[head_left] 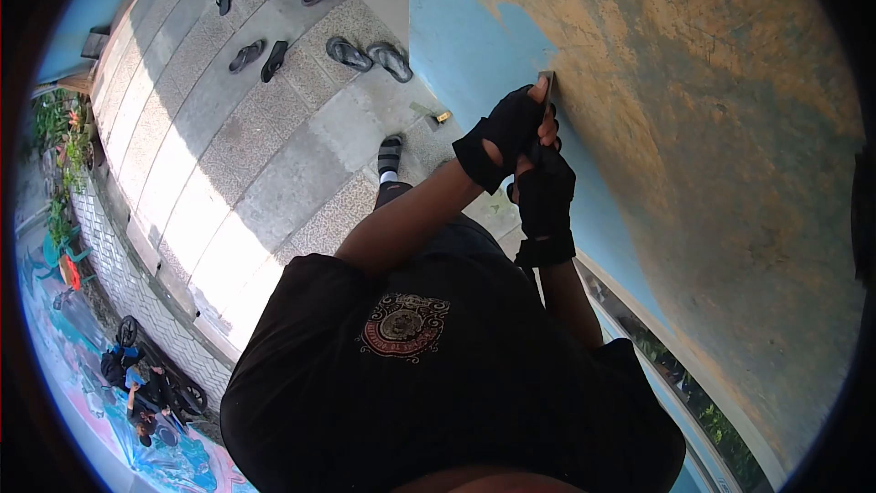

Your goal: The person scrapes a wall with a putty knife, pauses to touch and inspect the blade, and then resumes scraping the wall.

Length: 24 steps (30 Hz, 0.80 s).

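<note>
Black fingerless gloves cover both hands, which are close together in front of the wall (pixel 693 146). My left hand (pixel 511 128) is closed, its thumb along the thin flat blade of what looks like a scraper (pixel 550 82). Just below it, my right hand (pixel 547 192) is wrapped around the tool's lower part, mostly hidden by glove and fingers. The blade's tip is at the wall, near the border between light blue paint (pixel 465 46) and a rough, patchy yellow-brown surface.
Several flip-flops (pixel 349 55) and other footwear lie on the paved floor (pixel 310 137). A small yellow object (pixel 443 117) lies near the wall's base. My sandalled foot (pixel 390 155) is nearby. At far left, a person (pixel 144 420) is beside a motorbike (pixel 187 393), below green plants (pixel 73 151).
</note>
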Available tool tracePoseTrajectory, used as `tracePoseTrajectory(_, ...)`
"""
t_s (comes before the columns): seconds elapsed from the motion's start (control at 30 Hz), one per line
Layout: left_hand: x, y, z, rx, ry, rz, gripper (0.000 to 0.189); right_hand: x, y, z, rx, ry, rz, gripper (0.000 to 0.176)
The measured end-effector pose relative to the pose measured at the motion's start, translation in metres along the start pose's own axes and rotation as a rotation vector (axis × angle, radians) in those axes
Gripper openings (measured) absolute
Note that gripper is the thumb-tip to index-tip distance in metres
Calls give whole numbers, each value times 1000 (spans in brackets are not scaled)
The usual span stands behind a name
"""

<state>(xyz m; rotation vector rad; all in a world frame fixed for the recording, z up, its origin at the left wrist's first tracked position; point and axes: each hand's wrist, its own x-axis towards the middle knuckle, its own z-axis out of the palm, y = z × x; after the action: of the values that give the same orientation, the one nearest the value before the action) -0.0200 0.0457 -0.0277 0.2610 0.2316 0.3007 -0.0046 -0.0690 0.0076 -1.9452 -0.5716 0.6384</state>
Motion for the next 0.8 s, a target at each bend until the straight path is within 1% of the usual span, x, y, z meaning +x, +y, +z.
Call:
tracePoseTrajectory(0.03, 0, 1, -2, -24, -20, 4, 44, 1, 2, 2, -28, 12, -42, 4)
tracePoseTrajectory(0.07, -2, -2, -1, -32, -11, -5, 44, -3, 2, -1, -32, 11, -27, 4)
tracePoseTrajectory(0.13, 1, -2, 2, -17, 14, 13, 44, -3, -11, -6, 130, -40, 87, 6)
tracePoseTrajectory(0.17, 0, -4, 4, -13, 11, 12, 44, -5, -13, -7, 133, -38, 84, 6)
tracePoseTrajectory(0.23, -2, -5, 6, 35, 33, -4, 46, -8, -15, -8, -51, -4, 16, 9)
tracePoseTrajectory(0.27, 0, -2, 2, 18, 22, -19, 45, -3, -11, -5, -49, -1, 14, 9)
tracePoseTrajectory(0.3, 2, 0, 2, 13, 21, -28, 45, 2, -5, -2, -77, -7, -30, 10)
tracePoseTrajectory(0.33, 6, 2, 1, -25, 11, 2, 45, 2, 0, -3, -109, -15, -73, 11)
tracePoseTrajectory(0.37, 3, -3, 1, -69, 12, 25, 44, -8, 2, -9, -118, -15, -52, 11)
tracePoseTrajectory(0.43, 1, -3, 7, -43, 30, 17, 44, -7, -3, -9, -20, -13, 16, 12)
tracePoseTrajectory(0.5, -2, -8, 7, 18, 33, -25, 44, -6, -9, -7, -12, -2, 14, 12)
tracePoseTrajectory(0.57, 4, -3, 0, 15, 19, -13, 45, -4, -4, -3, -9, 14, 31, 13)
tracePoseTrajectory(0.63, 8, -3, -5, -101, -13, -5, 44, 4, 11, -1, -109, 38, -138, 16)
tracePoseTrajectory(0.7, 0, -10, 3, -97, -13, -28, 44, -13, 12, -12, -131, 39, -114, 16)
tracePoseTrajectory(0.77, -5, -13, 16, 78, 18, -41, 46, -10, 3, -13, -151, 44, -114, 17)
tracePoseTrajectory(0.8, -4, -11, 14, 63, 6, -38, 47, -8, -5, -11, -168, 34, -127, 17)
